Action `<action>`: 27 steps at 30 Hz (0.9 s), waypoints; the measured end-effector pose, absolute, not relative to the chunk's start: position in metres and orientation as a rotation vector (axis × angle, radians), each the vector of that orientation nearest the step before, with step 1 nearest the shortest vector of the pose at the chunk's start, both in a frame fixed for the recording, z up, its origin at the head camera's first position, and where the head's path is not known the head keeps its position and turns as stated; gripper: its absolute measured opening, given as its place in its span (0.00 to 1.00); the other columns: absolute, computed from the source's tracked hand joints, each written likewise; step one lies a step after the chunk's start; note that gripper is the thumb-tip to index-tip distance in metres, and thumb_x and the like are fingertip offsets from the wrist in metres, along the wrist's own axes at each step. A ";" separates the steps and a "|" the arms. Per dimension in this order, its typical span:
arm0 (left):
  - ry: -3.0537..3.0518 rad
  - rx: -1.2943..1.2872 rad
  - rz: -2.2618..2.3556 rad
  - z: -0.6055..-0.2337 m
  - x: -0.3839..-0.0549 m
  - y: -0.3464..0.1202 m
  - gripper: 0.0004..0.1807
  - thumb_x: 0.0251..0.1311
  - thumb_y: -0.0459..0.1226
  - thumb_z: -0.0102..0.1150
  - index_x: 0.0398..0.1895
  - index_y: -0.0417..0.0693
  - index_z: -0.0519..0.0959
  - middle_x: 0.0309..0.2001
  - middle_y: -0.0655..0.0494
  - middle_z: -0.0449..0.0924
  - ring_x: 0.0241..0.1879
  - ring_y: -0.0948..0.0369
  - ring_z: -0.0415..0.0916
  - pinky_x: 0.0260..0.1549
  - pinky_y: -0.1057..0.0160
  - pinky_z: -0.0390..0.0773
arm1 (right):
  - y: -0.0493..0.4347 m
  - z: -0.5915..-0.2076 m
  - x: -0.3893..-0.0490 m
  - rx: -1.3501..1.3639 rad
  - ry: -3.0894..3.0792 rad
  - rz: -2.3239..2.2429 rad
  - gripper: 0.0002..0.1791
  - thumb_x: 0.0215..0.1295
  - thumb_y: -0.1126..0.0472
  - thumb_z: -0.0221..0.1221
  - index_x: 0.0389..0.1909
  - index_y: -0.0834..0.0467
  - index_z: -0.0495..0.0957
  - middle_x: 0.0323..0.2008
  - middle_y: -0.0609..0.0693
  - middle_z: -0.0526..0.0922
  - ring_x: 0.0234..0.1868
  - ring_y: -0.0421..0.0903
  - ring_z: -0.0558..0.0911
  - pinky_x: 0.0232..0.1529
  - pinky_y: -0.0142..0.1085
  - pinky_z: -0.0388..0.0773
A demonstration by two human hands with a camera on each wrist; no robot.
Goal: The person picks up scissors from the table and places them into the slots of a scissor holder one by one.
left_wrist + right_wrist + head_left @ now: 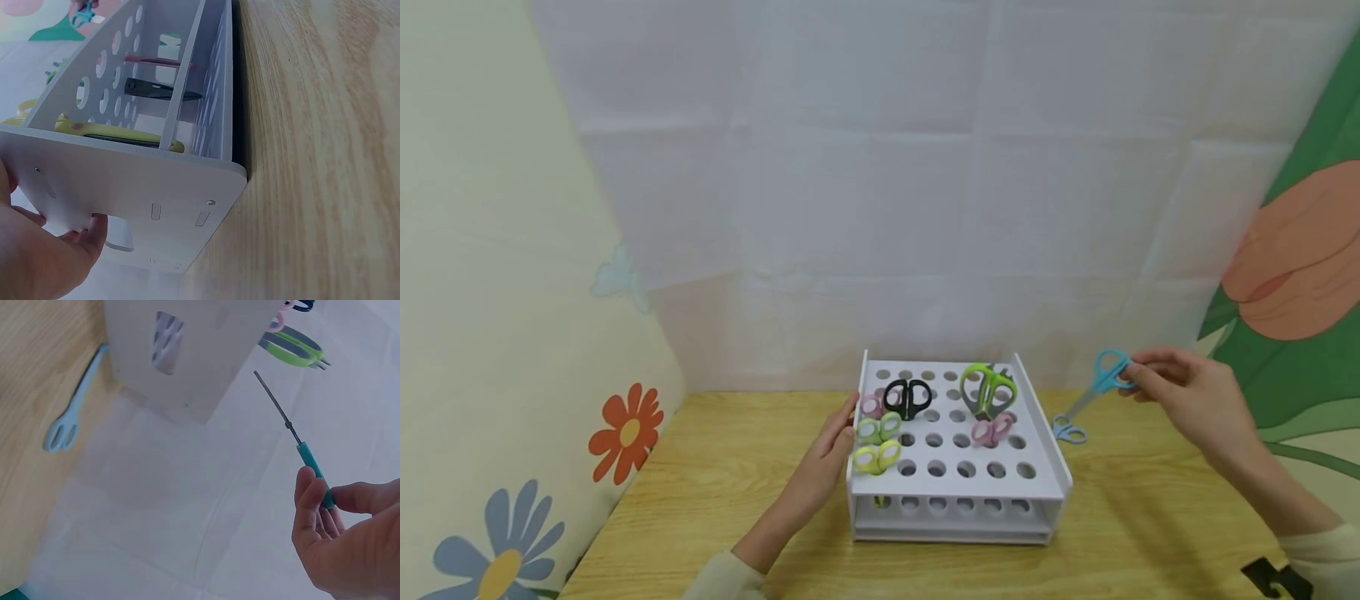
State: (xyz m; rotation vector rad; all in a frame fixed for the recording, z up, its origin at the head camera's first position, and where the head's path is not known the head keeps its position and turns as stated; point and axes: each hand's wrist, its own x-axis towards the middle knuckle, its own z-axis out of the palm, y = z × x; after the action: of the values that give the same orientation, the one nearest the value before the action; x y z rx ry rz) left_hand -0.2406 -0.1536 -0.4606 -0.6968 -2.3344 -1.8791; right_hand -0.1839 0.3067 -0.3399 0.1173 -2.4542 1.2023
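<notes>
A white two-tier rack [951,487] with round holes stands on the table. My left hand [817,475] rests against its left side panel, fingers near the oval cutout in the left wrist view. Right of the rack, my right hand [1198,400] pinches blue scissors [1108,379] by a handle loop, blades slanting down and left. Light blue scissors [72,415] lie on the table against the rack's right side. In the holes stand black scissors [907,400], green ones [880,428], yellow ones [877,457], pink pairs and large green-and-grey scissors [988,392].
The wooden table [730,467] runs back to a white cloth [865,192]. Flower-patterned panels [497,333] flank both sides. A small black object [1276,577] shows by the right sleeve.
</notes>
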 end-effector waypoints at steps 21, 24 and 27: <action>-2.341 -0.688 -1.879 -0.461 -0.241 -0.155 0.29 0.82 0.40 0.40 0.81 0.47 0.54 0.78 0.44 0.52 0.76 0.46 0.48 0.70 0.41 0.49 | 0.257 -0.336 -0.175 0.344 -2.423 1.375 0.17 0.75 0.56 0.61 0.53 0.65 0.79 0.42 0.58 0.88 0.39 0.50 0.88 0.41 0.35 0.83; -2.339 -0.686 -1.877 -0.461 -0.242 -0.154 0.29 0.82 0.41 0.41 0.81 0.47 0.54 0.78 0.44 0.53 0.76 0.46 0.48 0.70 0.41 0.49 | 0.248 -0.340 -0.177 0.395 -2.419 1.453 0.16 0.74 0.58 0.61 0.53 0.67 0.79 0.42 0.59 0.87 0.38 0.51 0.88 0.41 0.38 0.84; -2.347 -0.685 -1.877 -0.462 -0.242 -0.154 0.29 0.82 0.42 0.41 0.82 0.49 0.55 0.78 0.45 0.52 0.76 0.47 0.48 0.71 0.42 0.49 | 0.240 -0.344 -0.177 0.433 -2.418 1.521 0.15 0.74 0.60 0.62 0.52 0.68 0.78 0.41 0.60 0.87 0.38 0.51 0.88 0.39 0.40 0.85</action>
State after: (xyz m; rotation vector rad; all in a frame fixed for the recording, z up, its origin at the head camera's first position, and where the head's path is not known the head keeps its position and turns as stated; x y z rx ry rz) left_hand -0.2424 -0.1536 -0.4615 -0.6849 -2.3466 -1.8766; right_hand -0.1768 0.2397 -0.3437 0.4327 -2.4176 1.5208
